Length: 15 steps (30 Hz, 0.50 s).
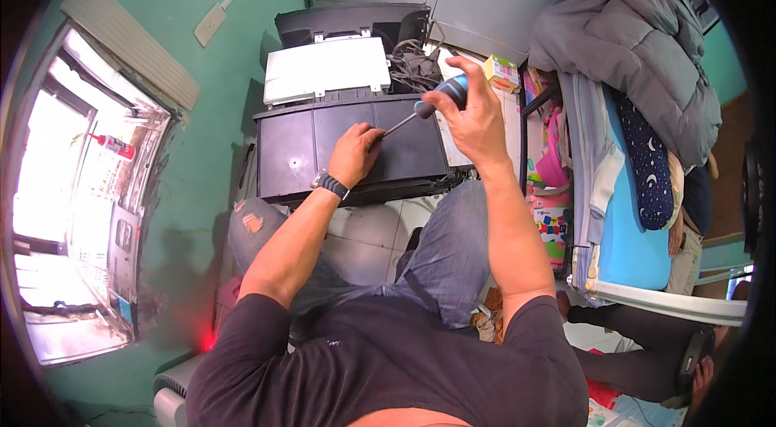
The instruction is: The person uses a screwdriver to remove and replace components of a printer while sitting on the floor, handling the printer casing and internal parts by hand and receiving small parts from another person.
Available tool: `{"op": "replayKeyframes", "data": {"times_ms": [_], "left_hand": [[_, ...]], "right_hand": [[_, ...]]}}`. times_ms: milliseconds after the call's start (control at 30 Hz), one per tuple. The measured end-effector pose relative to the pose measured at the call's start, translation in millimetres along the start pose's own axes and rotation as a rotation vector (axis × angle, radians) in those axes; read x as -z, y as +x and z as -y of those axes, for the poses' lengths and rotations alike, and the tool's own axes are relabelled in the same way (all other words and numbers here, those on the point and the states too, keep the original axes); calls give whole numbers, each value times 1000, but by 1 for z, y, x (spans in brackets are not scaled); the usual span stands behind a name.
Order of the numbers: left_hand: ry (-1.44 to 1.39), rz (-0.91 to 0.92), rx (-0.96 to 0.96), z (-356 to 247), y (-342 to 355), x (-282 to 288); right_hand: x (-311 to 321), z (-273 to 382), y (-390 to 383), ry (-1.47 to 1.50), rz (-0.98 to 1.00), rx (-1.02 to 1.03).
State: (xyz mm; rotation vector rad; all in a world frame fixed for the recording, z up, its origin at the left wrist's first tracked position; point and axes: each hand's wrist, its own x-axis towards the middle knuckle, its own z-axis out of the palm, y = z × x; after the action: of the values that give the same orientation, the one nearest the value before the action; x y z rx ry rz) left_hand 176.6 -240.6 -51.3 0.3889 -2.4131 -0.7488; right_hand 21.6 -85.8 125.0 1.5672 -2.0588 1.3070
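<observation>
The right hand (477, 116) grips a screwdriver (428, 104) by its blue and black handle, the shaft slanting down to the left. The left hand (354, 154), with a watch (331, 185) on the wrist, rests fingers at the shaft's tip on the top of a black casing (299, 148). A white panel (323, 67) lies at the casing's far edge, beside tangled cables (411, 63).

Your left hand (354, 154) hides the screwdriver (428, 104) tip (so its seat on the black panel (315, 148) can't be told); your right hand (473, 116) covers part of the handle.
</observation>
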Motion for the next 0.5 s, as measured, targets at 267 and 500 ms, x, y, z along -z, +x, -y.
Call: {"op": "replayKeyframes", "data": {"times_ms": [267, 500], "left_hand": [[-30, -233, 9, 73, 86, -27], [-100, 42, 272, 97, 116, -29]], "right_hand": [[-64, -23, 91, 108, 177, 68], [-103, -53, 113, -7, 272, -18]]}}
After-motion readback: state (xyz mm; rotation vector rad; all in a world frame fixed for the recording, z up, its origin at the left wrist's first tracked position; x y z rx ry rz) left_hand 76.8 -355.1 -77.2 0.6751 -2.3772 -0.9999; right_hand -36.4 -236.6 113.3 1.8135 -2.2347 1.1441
